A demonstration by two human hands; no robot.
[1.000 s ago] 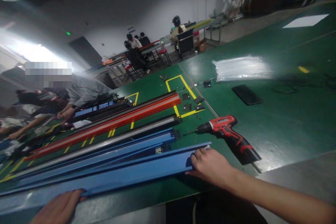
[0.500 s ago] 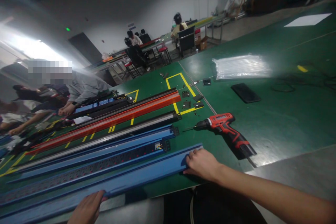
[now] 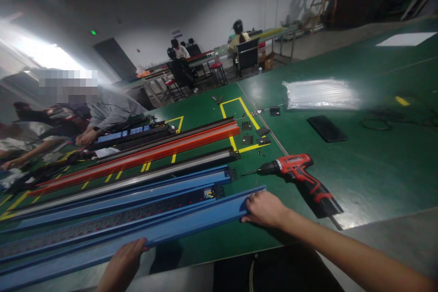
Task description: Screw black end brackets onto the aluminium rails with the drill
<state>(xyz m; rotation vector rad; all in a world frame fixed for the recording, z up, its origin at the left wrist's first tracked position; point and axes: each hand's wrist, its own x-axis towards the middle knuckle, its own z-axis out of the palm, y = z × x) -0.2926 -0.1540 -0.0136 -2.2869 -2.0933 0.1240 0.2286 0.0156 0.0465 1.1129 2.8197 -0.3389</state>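
Note:
A long blue channel (image 3: 191, 224) runs from the lower left to the middle, along the near edge of the green table. My right hand (image 3: 265, 209) grips it close to its right end, fingers curled over the edge. Farther left, my left hand (image 3: 126, 260) is closed on its near edge. Just beyond lies another blue channel with a dark perforated strip (image 3: 137, 214) in it, wires showing at its right end. A red and black cordless drill (image 3: 297, 166) lies on its side to the right of my right hand, bit pointing left.
Beyond are a blue profile (image 3: 191, 181), a black and silver profile (image 3: 191, 164) and an orange profile (image 3: 191, 140). Small black end pieces (image 3: 247, 139), a phone (image 3: 326, 128) and a clear plastic bundle (image 3: 318, 94) lie right. A person's grey sleeve (image 3: 111, 109) is across the table.
The view has shifted slightly, so most things appear a little lower and to the right. Both hands keep their grip on the blue channel.

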